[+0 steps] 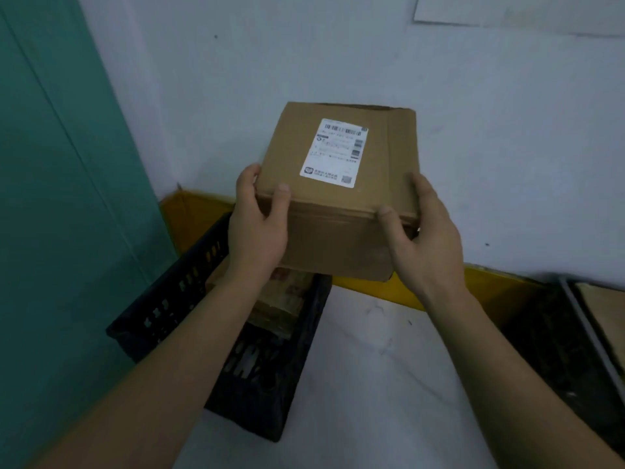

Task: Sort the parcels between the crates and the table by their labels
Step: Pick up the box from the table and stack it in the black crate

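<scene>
A brown cardboard parcel (341, 211) is held up in front of the wall, its top face turned toward me. A white shipping label (334, 153) with barcodes sits on that top face. My left hand (258, 221) grips the parcel's near left corner, thumb on top. My right hand (424, 236) clasps the near right corner, thumb on the front edge. Below the parcel stands a black plastic crate (176, 296) on the floor, and another brown parcel (287, 299) lies inside it, partly hidden by my left forearm.
A second dark crate (561, 353) with a cardboard piece (608, 319) stands at the right edge. A yellow skirting strip (406, 292) runs along the white wall. A green panel (61, 198) fills the left side. Pale floor lies between the crates.
</scene>
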Available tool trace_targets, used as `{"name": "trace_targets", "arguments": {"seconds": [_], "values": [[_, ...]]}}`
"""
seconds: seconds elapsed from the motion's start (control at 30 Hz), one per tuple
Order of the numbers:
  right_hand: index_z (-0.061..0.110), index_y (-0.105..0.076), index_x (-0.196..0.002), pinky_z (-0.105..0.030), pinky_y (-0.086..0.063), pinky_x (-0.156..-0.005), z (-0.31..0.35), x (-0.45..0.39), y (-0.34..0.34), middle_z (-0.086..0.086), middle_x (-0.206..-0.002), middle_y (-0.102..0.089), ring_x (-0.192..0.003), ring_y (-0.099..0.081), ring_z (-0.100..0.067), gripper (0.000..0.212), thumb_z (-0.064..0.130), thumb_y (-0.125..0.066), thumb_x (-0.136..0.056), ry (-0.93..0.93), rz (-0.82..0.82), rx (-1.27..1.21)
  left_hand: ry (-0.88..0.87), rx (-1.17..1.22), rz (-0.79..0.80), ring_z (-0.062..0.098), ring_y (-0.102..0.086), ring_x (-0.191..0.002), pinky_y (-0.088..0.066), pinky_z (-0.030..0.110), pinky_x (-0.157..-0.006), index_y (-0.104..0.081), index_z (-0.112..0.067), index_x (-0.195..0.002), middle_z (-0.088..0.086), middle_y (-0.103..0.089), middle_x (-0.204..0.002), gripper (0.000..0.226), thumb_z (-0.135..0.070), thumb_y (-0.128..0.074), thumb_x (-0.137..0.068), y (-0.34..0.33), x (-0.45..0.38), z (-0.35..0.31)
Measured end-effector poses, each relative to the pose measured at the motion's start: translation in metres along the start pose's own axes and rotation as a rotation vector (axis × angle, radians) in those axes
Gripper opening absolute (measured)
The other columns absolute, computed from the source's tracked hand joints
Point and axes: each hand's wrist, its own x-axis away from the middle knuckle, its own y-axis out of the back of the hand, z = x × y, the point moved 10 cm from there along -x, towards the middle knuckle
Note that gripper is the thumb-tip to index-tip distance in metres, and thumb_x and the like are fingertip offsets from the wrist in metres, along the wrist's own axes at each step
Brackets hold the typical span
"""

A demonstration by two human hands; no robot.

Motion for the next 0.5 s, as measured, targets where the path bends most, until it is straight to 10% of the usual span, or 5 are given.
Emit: {"name": "trace_targets", "arguments": {"seconds": [0.13, 0.5], "values": [[0.037, -0.022, -0.167, -0.041, -0.049, -0.112, 0.036, 0.005, -0.064, 0.005, -0.167, -0.038, -0.142, -0.050, -0.020, 0.087, 0.073, -0.059, -0.096, 0.010, 0.117, 0.017, -0.022, -0.100, -0.040, 0.003, -0.045, -0.122, -0.038, 0.012, -0.087, -0.035, -0.034, -0.160, -0.017, -0.047, -0.146, 0.054, -0.049, -0.049, -0.110, 0.049, -0.040, 0.021], [0.030, -0.011, -0.169, -0.044, -0.058, -0.098, 0.011, 0.033, -0.216, -0.007, -0.163, -0.040, -0.128, -0.059, -0.029, 0.097, 0.042, -0.075, -0.097, -0.053, 0.384, 0.263, 0.103, -0.293, 0.230, 0.020, -0.045, -0.144, -0.041, 0.034, -0.105, -0.031, -0.030, -0.164, -0.002, -0.042, -0.164, 0.083, -0.064, -0.065, -0.096, 0.075, -0.099, 0.151]]}}
